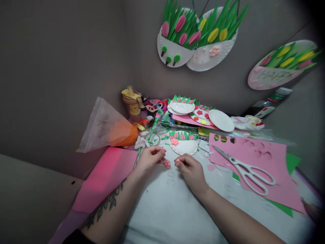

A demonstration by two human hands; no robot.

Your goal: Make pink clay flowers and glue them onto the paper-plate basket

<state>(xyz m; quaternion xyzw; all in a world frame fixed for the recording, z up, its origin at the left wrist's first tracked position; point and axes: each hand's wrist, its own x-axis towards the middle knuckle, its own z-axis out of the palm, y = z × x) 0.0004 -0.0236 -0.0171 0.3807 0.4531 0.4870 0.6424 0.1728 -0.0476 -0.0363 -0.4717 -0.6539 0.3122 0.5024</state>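
Tulip plate: the white tulip plate (186,147), edged with green paper blades and pink blooms, lies on the worktop (157,206) beyond the two hands and serves as the landmark
Left hand: the left hand (153,156) is just to the near left of the tulip plate, thumb and forefinger brought close together over the pink cluster (167,164); whether it grips that cluster or only hovers by it, one cannot tell
Right hand: the right hand (188,166) is directly on the near side of the tulip plate, fingers curled, thumb and forefinger closed on a small pink piece (177,160)
Pink cluster: it sits off the near left edge of the tulip plate, apart from it, and looks like several little rounded bits grouped together
Scissors: the white-handled scissors (250,171) lie open on the pink sheet (276,183), to the right of the tulip plate
Fine pinch work: the step seems to be handling small pink bits; a light pinch with the very fingertips should suit them, since hard pressure could flatten a soft piece
Steadying: keeping both wrists low and working near the tulip plate, over bare worktop, would likely make any dropped bit easy to find
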